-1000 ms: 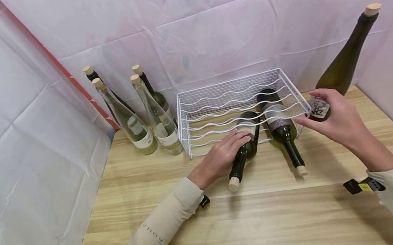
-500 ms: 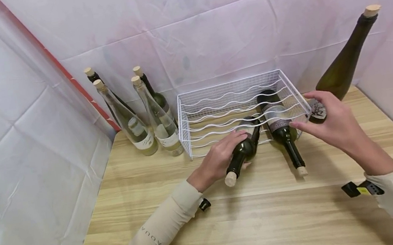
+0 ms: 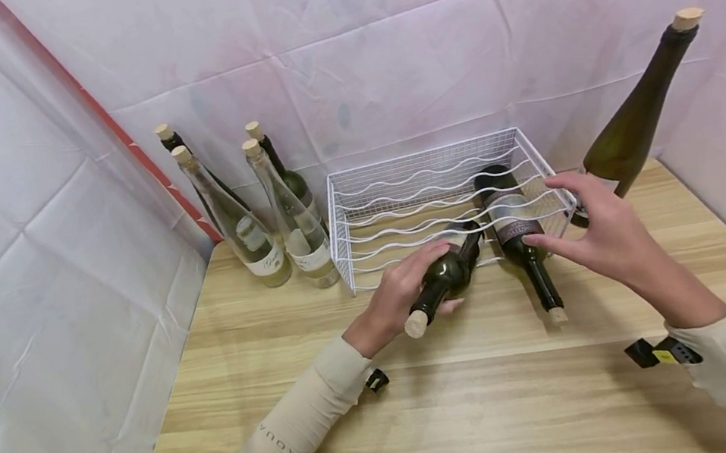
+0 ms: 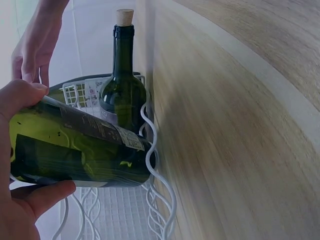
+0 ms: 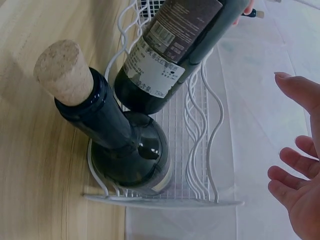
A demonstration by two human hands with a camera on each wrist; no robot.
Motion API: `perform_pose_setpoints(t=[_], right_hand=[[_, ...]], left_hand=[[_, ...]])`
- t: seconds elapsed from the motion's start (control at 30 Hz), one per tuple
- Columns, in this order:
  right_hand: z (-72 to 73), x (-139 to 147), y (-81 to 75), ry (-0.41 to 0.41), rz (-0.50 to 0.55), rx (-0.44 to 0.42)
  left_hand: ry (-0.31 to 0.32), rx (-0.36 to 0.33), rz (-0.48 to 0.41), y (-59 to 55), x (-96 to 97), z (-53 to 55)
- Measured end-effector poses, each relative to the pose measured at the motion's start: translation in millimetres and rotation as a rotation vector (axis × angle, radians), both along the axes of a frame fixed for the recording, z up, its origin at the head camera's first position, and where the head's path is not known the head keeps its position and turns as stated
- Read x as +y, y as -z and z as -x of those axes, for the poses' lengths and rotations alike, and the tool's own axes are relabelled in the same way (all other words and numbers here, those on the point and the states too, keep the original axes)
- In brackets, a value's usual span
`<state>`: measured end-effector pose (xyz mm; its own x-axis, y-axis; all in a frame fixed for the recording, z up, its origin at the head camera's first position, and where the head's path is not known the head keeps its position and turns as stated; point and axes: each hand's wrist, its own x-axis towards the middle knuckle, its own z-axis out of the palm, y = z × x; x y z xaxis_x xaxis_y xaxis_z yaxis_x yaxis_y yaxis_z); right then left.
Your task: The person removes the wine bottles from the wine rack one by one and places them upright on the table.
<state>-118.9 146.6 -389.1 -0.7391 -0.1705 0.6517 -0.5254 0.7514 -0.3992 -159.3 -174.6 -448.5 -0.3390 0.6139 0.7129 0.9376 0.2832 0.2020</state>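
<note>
My left hand (image 3: pixel 400 296) grips a dark green wine bottle (image 3: pixel 448 270) round its body; its corked neck tilts up toward me. In the left wrist view, thumb and fingers wrap the bottle (image 4: pixel 85 142), whose base end sits between the wavy wires of the white wire rack (image 3: pixel 335 245). A second dark bottle (image 3: pixel 511 214) lies in the rack's right side, neck toward me. Above the rack's right end, my right hand (image 3: pixel 613 239) hovers with fingers spread; in the right wrist view this hand (image 5: pixel 305 170) touches nothing.
A tall green bottle (image 3: pixel 625 127) stands upright behind my right hand. Several corked bottles, among them a clear bottle (image 3: pixel 235 224), stand left of the rack. White sheeting (image 3: pixel 382 55) hangs behind and beside the wooden table (image 3: pixel 470 411).
My left hand has lifted the bottle's neck and swung it slightly left toward me. My right hand has drawn away from the rack's right edge, moving a little left.
</note>
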Motion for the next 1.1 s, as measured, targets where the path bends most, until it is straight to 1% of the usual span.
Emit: perform_pose_setpoints(t=[0.07,0.27,0.53,0.6,0.7,0.8,0.9,1.0,1.1], right_hand=[[0.0,-3,0.3,-0.015,-0.015,0.004],[-2.9,-11,2.6,-0.05,-0.039,0.013],[-5.6,-22,6.1,-0.088,-0.076,-0.005],[-5.7,-25,7.3,-0.114,-0.08,-0.004],[-5.3,-30,8.8,-0.142,-0.103,0.02],[-5.1,-36,10.1,-0.162,-0.139,0.045],[-5.5,-40,11.4,-0.179,-0.165,0.052],[-5.4,-44,12.9,-0.204,-0.176,0.051],[-4.9,-48,14.3,-0.234,-0.18,0.047]], left_hand=[[0.01,-0.018,-0.022,-0.7,0.4,0.2],[0.042,-0.103,-0.095,-4.7,0.4,-0.4],[0.083,-0.133,-0.184,-1.8,0.6,0.4],[0.07,-0.137,-0.198,-1.0,1.1,0.6],[0.046,-0.149,-0.213,-0.8,1.0,0.5],[0.025,-0.175,-0.222,-2.3,0.6,0.0],[0.006,-0.199,-0.227,-4.8,0.2,-0.7],[-0.003,-0.208,-0.229,-6.8,0.3,-1.2],[0.003,-0.215,-0.24,-7.3,0.8,-1.3]])
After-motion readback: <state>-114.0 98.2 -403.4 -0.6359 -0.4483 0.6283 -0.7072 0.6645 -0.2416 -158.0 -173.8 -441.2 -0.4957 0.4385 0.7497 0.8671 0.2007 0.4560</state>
